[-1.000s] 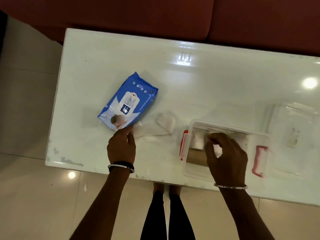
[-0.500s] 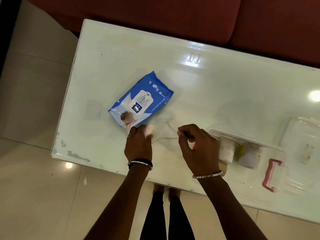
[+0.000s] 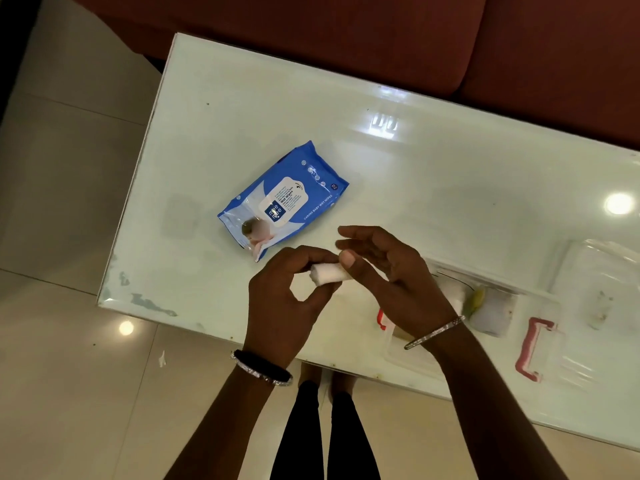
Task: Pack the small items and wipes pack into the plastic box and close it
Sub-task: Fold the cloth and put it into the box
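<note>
A small white gauze roll (image 3: 327, 274) is held above the table's near edge between both hands. My left hand (image 3: 287, 299) pinches its left end; my right hand (image 3: 391, 275) presses its right end with the thumb, fingers spread. The blue wet wipes pack (image 3: 282, 202) lies flat on the table just beyond my hands. The clear plastic box (image 3: 540, 344) with pink latches stands open at the right, partly behind my right wrist, with white rolls and a yellow-green item (image 3: 477, 299) inside. Its clear lid (image 3: 602, 282) lies to the right of it.
The glossy white table (image 3: 433, 174) has its near edge just under my hands, and its left edge is close to the wipes pack. A red sofa (image 3: 346, 39) runs along the far side. My legs stand on the tiled floor (image 3: 69, 393) below.
Both hands have lifted the white gauze off the table, and it is now a roll held between them. The view has swung left, so the box sits farther right.
</note>
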`<state>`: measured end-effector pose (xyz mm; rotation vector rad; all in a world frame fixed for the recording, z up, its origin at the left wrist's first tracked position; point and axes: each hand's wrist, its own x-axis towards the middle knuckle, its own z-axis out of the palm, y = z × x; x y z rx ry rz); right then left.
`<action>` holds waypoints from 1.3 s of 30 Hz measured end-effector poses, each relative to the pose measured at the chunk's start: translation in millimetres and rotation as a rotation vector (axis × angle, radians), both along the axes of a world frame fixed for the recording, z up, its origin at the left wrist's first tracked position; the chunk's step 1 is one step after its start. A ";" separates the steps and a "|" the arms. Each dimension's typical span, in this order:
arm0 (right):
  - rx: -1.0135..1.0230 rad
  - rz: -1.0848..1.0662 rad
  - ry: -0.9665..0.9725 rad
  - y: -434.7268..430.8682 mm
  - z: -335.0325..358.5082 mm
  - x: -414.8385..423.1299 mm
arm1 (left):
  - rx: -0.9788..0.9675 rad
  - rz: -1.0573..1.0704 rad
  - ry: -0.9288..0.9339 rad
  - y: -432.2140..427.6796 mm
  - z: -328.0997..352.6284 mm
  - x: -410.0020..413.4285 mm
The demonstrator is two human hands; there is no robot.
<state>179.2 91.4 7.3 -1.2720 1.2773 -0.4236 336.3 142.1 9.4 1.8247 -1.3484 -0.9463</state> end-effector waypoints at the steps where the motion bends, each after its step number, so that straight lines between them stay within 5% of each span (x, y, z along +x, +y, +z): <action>1: 0.011 0.009 -0.028 -1.2 4.4 -2.2 | 0.014 -0.008 0.046 -1.0 6.2 -0.8; 11: -0.001 -0.209 -0.265 27.6 22.6 -10.4 | 0.202 0.036 0.498 6.0 29.5 -4.0; 25: -0.014 -0.389 -0.149 50.5 28.7 -10.2 | 0.414 0.085 0.854 28.6 36.0 -2.6; 32: 0.026 -0.403 -0.264 54.8 24.9 -15.8 | 0.422 0.149 0.812 21.8 35.6 -11.2; 39: 0.299 -0.441 -0.525 58.8 24.2 -28.2 | 0.431 0.162 0.853 25.0 29.7 -12.5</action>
